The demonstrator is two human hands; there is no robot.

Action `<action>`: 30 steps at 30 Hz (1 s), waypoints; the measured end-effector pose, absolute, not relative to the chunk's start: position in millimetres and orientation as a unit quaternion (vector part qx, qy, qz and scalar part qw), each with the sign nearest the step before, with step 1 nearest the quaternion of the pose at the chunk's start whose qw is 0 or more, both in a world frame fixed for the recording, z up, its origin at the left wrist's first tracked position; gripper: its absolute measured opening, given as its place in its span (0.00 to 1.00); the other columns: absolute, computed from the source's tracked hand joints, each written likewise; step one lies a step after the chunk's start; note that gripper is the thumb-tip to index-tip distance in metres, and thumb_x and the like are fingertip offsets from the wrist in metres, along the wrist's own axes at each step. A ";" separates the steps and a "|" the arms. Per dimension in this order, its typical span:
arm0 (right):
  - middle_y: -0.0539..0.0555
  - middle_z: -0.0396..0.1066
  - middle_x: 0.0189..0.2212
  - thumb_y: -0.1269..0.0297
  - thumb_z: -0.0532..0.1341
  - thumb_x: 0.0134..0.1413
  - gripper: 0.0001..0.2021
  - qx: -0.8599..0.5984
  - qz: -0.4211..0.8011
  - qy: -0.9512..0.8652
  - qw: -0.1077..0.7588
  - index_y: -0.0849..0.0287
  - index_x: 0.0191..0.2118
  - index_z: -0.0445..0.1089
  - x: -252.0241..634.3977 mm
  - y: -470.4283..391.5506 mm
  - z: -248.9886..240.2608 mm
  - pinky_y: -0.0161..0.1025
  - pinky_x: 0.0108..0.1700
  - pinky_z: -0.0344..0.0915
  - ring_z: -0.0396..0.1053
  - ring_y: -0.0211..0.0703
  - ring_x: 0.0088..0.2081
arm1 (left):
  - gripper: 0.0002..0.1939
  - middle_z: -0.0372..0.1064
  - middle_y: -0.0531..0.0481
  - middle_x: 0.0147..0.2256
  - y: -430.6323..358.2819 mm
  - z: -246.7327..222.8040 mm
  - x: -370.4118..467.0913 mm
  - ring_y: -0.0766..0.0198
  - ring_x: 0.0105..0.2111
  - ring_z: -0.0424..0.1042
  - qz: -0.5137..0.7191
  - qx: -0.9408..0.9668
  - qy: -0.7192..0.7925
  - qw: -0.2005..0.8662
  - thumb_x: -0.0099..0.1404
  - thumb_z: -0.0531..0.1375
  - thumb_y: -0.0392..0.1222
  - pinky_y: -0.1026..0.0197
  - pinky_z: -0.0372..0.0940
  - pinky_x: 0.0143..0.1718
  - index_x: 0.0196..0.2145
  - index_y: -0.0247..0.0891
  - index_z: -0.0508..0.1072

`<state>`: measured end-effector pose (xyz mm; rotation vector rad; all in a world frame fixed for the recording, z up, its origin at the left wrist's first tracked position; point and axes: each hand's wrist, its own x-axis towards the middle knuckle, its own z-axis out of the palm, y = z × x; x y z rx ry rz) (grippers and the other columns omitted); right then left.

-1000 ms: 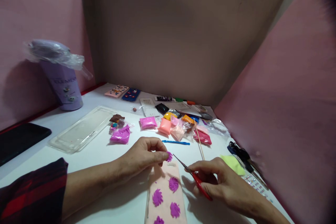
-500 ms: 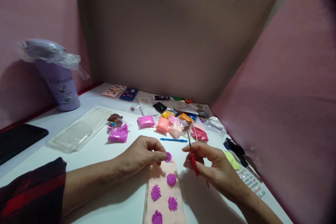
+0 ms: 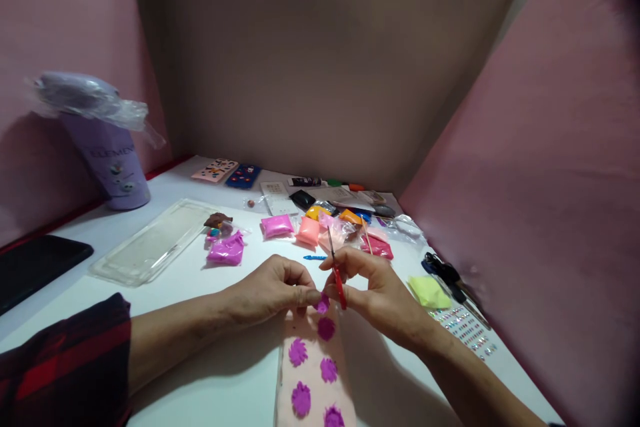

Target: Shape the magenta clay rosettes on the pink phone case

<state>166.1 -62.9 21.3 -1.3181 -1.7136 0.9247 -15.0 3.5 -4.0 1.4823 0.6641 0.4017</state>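
Observation:
My left hand [image 3: 280,285] pinches a small purple clay flower [image 3: 323,304] between thumb and fingertips, just above the top end of a phone case [image 3: 311,332] coated in peach clay. Several more purple flowers with jagged edges, such as one nearer flower [image 3: 329,370], sit on that coating. In my right hand [image 3: 377,290] are small red-handled scissors [image 3: 338,280], their thin metal blades pointing up and away. The right fingertips are close against the pinched flower; whether they touch it I cannot tell.
Behind the hands lie bagged clay packets [image 3: 277,226], a blue tool [image 3: 314,257] and a purple clay bag [image 3: 226,248]. To the left are a clear case tray [image 3: 145,247], a black phone [image 3: 43,267] and a purple tumbler [image 3: 107,160]. Rhinestone sheets [image 3: 465,327] lie right.
My right hand has moved left with the scissors, up to the flower in my left hand. My left hand keeps its pinch. The view has shifted slightly.

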 end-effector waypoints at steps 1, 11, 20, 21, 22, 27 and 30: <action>0.47 0.68 0.26 0.74 0.59 0.51 0.08 -0.516 0.372 -0.668 0.386 0.58 0.38 0.69 166.3 -63.1 20.7 0.34 0.34 0.63 0.64 0.35 0.29 | 0.18 0.68 0.52 0.20 3.6 -4.1 -15.3 0.70 0.20 0.62 0.174 0.660 0.293 0.669 0.51 0.66 0.52 0.66 0.55 0.24 0.23 0.32 0.72; 0.46 0.67 0.26 0.74 0.60 0.49 0.10 -0.525 0.356 -0.658 0.406 0.58 0.38 0.70 165.8 -65.6 17.0 0.34 0.35 0.63 0.64 0.36 0.30 | 0.18 0.66 0.53 0.20 3.1 -6.3 -13.3 0.70 0.19 0.62 0.204 0.641 0.288 0.682 0.55 0.62 0.53 0.66 0.53 0.22 0.23 0.34 0.68; 0.47 0.69 0.28 0.73 0.59 0.50 0.09 -0.554 0.290 -0.647 0.436 0.56 0.39 0.69 159.4 -70.7 9.2 0.35 0.36 0.64 0.66 0.38 0.33 | 0.10 0.69 0.51 0.25 0.9 -2.8 -13.3 0.62 0.27 0.69 0.209 0.648 0.309 0.664 0.51 0.64 0.43 0.62 0.59 0.29 0.28 0.35 0.70; 0.47 0.69 0.28 0.73 0.59 0.50 0.09 -0.552 0.286 -0.650 0.437 0.56 0.38 0.69 158.2 -71.5 9.2 0.35 0.37 0.64 0.66 0.38 0.33 | 0.10 0.70 0.51 0.25 0.7 -2.6 -13.3 0.62 0.28 0.69 0.211 0.651 0.310 0.660 0.51 0.64 0.43 0.62 0.59 0.29 0.28 0.35 0.70; 0.47 0.69 0.29 0.73 0.59 0.50 0.09 -0.551 0.281 -0.653 0.438 0.56 0.38 0.69 157.1 -72.2 9.3 0.36 0.38 0.63 0.67 0.39 0.33 | 0.09 0.70 0.51 0.26 0.4 -2.5 -13.3 0.62 0.28 0.69 0.214 0.653 0.310 0.657 0.51 0.64 0.42 0.63 0.59 0.28 0.27 0.35 0.70; 0.47 0.68 0.28 0.72 0.59 0.51 0.09 -0.556 0.291 -0.654 0.421 0.56 0.38 0.69 153.8 -73.2 9.7 0.37 0.40 0.64 0.67 0.39 0.33 | 0.09 0.59 0.58 0.16 -1.8 -2.8 -12.8 0.70 0.16 0.57 0.202 0.625 0.327 0.680 0.50 0.63 0.42 0.66 0.49 0.18 0.26 0.37 0.68; 0.48 0.68 0.30 0.73 0.59 0.50 0.10 -0.556 0.301 -0.644 0.432 0.55 0.40 0.69 153.7 -73.0 9.4 0.36 0.40 0.65 0.67 0.39 0.35 | 0.07 0.53 0.60 0.13 -2.2 -2.4 -12.3 0.72 0.14 0.50 0.194 0.623 0.330 0.683 0.49 0.62 0.41 0.66 0.44 0.16 0.25 0.37 0.67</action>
